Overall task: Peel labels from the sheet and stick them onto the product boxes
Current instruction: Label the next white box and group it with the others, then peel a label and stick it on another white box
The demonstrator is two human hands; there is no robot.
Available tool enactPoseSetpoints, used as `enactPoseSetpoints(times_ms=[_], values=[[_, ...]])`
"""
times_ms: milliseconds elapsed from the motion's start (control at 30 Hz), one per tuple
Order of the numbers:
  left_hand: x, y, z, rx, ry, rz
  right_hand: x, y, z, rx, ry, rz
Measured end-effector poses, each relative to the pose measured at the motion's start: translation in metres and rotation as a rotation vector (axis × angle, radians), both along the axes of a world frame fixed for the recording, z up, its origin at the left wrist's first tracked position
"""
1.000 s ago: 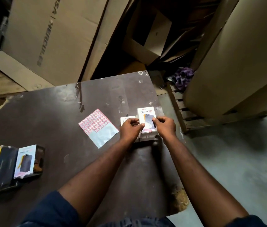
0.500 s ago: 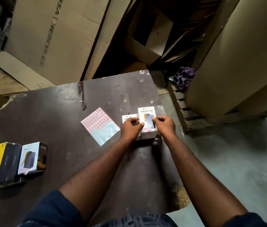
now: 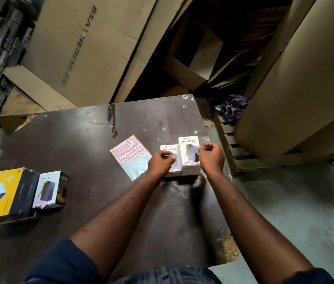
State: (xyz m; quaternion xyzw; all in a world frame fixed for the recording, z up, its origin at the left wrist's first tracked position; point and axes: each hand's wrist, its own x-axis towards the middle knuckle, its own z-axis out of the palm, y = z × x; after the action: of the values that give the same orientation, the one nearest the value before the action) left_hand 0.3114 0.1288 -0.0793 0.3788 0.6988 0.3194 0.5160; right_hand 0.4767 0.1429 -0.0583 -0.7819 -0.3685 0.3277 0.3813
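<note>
Both hands have let go of the taller box, printed "HALLEY 20K", by the desk's right edge. The left hand lies with fingers curled on the shorter box, also "HALLEY 20K"; the right hand has curled fingers beside the taller box. Whether either grips anything cannot be told. The label sheet lies just left. At the left edge stands a box marked "65W".

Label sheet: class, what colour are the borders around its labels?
Red; the label sheet shows best in the head view.
</note>
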Motion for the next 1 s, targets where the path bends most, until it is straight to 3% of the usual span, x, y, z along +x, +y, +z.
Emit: enactPoseSetpoints(times_ms=[167, 300, 500, 733, 1000], values=[[-0.034, -0.02, 0.011, 0.042, -0.046, 0.076, -0.035, -0.01, 0.021, 0.276, -0.125, 0.116], [-0.083, -0.044, 0.012, 0.07, -0.028, 0.186, -0.09, -0.025, 0.028, 0.329, -0.087, 0.309], [-0.182, -0.093, 0.003, 0.107, 0.196, 0.287, -0.18, -0.064, 0.019, 0.235, 0.062, 0.566], [-0.287, -0.148, 0.025, 0.128, 0.512, 0.364, -0.296, -0.102, -0.005, -0.052, 0.084, 0.884], [-0.336, -0.161, 0.03, 0.009, 0.485, 0.183, -0.398, -0.107, -0.036, -0.335, 0.137, 0.893]])
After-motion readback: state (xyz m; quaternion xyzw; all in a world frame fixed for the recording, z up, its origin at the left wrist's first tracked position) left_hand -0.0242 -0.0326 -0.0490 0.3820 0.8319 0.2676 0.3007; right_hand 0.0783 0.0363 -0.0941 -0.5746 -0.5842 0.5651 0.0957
